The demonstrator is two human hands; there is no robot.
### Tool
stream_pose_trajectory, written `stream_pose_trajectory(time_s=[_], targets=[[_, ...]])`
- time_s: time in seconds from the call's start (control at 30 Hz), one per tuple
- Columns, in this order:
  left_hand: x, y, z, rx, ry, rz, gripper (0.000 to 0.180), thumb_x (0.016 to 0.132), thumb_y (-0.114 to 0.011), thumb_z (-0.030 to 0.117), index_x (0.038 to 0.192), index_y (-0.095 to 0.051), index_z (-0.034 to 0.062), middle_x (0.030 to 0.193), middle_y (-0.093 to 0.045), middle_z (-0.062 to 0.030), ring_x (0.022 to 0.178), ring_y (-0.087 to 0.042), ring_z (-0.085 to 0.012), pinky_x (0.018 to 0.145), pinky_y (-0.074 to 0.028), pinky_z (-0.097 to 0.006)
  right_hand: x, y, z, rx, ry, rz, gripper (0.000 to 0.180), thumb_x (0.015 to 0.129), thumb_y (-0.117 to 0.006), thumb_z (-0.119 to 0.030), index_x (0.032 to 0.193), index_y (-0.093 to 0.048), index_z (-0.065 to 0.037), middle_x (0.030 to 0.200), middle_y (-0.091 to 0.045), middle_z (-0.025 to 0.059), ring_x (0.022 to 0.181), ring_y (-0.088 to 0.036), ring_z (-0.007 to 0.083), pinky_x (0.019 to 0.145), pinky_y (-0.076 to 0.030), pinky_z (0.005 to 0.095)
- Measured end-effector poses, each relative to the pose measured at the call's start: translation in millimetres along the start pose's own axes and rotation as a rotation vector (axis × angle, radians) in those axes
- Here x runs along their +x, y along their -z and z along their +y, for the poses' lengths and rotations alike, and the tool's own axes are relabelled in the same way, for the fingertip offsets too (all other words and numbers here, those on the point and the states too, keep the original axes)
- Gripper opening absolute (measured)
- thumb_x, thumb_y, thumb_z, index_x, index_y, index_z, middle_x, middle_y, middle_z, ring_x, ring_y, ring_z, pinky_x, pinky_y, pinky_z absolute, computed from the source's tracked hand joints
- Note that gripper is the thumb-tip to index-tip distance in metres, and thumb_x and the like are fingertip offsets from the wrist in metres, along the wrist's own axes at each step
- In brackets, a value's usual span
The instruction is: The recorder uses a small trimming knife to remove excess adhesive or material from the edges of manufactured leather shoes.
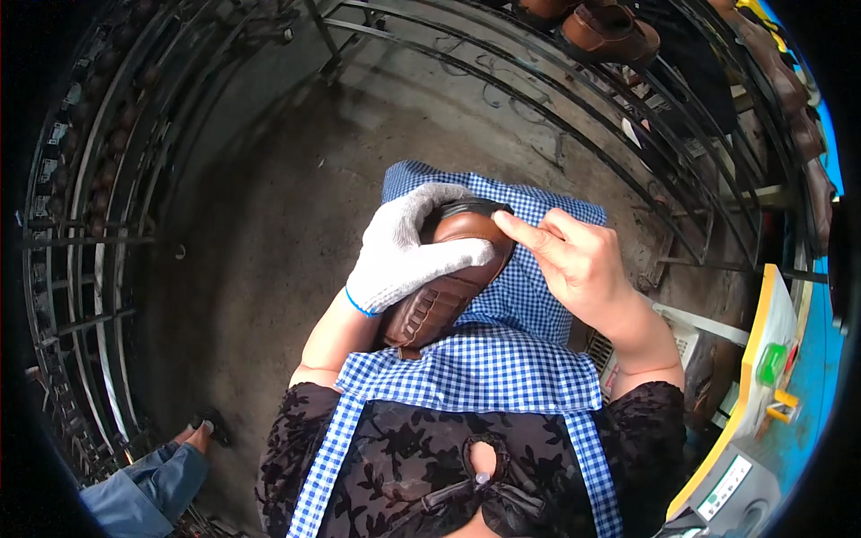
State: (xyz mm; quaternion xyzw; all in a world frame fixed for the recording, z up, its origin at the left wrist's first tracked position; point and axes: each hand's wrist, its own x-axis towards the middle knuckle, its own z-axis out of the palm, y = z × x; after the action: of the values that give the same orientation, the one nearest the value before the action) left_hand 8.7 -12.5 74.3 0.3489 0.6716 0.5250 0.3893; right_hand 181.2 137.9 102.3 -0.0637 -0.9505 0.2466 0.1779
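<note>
A brown leather shoe [434,303] with a dark sole edge is held over my lap, its rounded toe pointing away from me. My left hand [400,253], in a white knit glove with a blue cuff, is wrapped round the shoe, with the thumb across the upper near the toe. At the right side of the toe, my bare right hand [578,262] touches the edge with one outstretched digit. Its other fingers are bent and apart from the shoe, and no tool shows in them. The blue checked apron [475,372] lies beneath the shoe.
Metal racks [117,296] with shoes stand at the left. Brown shoes [610,34] rest on another rack at the upper right. A yellow-edged machine panel [752,368] with a green button is close to my right arm. Another person's leg [148,489] shows at lower left.
</note>
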Motion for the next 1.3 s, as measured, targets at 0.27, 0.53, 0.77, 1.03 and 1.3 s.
stream_pose_trajectory(time_s=[0.27, 0.53, 0.77, 1.03, 1.3], targets=[[1, 5, 4, -0.162, 0.102, -0.006, 0.068, 0.06, -0.089, 0.022, 0.117, -0.061, -0.0014, 0.107, -0.066, -0.0116, 0.1, -0.063, -0.0201, 0.092, -0.049, -0.032, -5, 17, 3, 0.269, -0.047, -0.019, 0.04, 0.083, -0.066, 0.002, 0.12, -0.068, -0.013, 0.068, -0.051, 0.0107, 0.051, -0.049, 0.0205, 0.049, -0.041, 0.0336], [3, 2, 0, 0.032, -0.028, -0.049, 0.062, 0.067, -0.085, 0.035, 0.115, -0.064, 0.001, 0.102, -0.069, -0.0136, 0.094, -0.067, -0.0202, 0.085, -0.052, -0.032, -1, 10, 5, 0.171, -0.053, -0.094, 0.034, 0.086, -0.065, 0.0, 0.118, -0.068, -0.009, 0.07, -0.054, 0.0095, 0.054, -0.054, 0.0212, 0.051, -0.043, 0.0328], [2, 0, 6, -0.029, -0.005, -0.063, 0.064, 0.066, -0.087, 0.034, 0.114, -0.063, 0.0004, 0.102, -0.069, -0.0115, 0.094, -0.066, -0.0193, 0.087, -0.052, -0.032, -11, -7, 17, 0.135, -0.077, 0.148, 0.044, 0.079, -0.066, 0.005, 0.12, -0.068, -0.012, 0.067, -0.052, 0.008, 0.052, -0.054, 0.0198, 0.047, -0.044, 0.0323], [3, 3, 7, -0.039, 0.006, -0.031, 0.062, 0.066, -0.086, 0.034, 0.113, -0.064, 0.0003, 0.102, -0.069, -0.0111, 0.093, -0.067, -0.019, 0.086, -0.052, -0.032, -13, 33, -2, -0.066, 0.005, -0.067, 0.047, 0.078, -0.066, 0.0, 0.122, -0.067, -0.018, 0.067, -0.049, 0.0067, 0.052, -0.055, 0.0191, 0.047, -0.046, 0.0326], [3, 4, 4, 0.078, -0.03, -0.018, 0.064, 0.067, -0.084, 0.039, 0.114, -0.064, 0.0009, 0.1, -0.07, -0.0129, 0.092, -0.068, -0.0213, 0.085, -0.053, -0.032, -8, 35, -24, -0.434, 0.057, -0.166, 0.045, 0.08, -0.061, -0.007, 0.125, -0.065, -0.015, 0.071, -0.047, 0.0028, 0.058, -0.056, 0.0161, 0.049, -0.05, 0.0294]])
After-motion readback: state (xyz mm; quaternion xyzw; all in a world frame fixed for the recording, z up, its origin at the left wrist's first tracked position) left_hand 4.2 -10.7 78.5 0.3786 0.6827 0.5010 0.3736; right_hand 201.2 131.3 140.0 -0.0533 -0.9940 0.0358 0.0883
